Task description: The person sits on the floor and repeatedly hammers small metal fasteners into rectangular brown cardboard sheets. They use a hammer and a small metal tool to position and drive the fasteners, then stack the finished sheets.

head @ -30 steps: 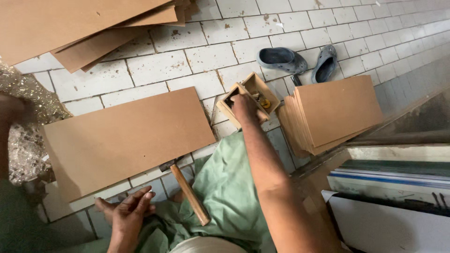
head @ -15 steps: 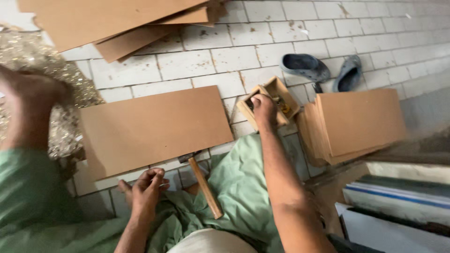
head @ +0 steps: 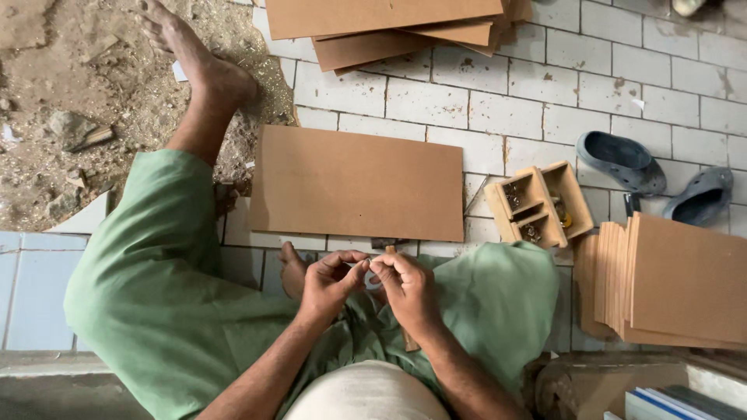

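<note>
A floor of white tiles (head: 498,109) is seen from above, bordered at the left by a patch of bare dirt and rubble (head: 70,101). A person in green trousers (head: 163,288) is seated on it, legs folded, one bare foot (head: 194,62) stretched onto the dirt.

A large rectangular brown board (head: 358,183) lies flat on the tiles, just ahead of the knees. A loose heap of similar boards (head: 389,23) is found at the top edge. A neater stack of smaller brown boards (head: 669,284) lies at the right, beside the right knee. A pair of grey-blue clogs (head: 654,175) is placed beyond that stack.

A small wooden box with compartments (head: 541,204) sits between the large board and the stack; small metal hardware pieces are visible in its compartments, kind not discernible.

Both hands are held together over the lap, just below the near edge of the large board. The left hand (head: 331,284) is curled, thumb and forefinger pinched toward the right hand. The right hand (head: 406,286) is likewise curled with fingertips meeting those of the left. A tiny item (head: 369,268) appears pinched between the fingertips of both hands; what it is cannot be told. Part of a wooden handle (head: 408,341) is seen below the right hand, lying on the lap.
</note>
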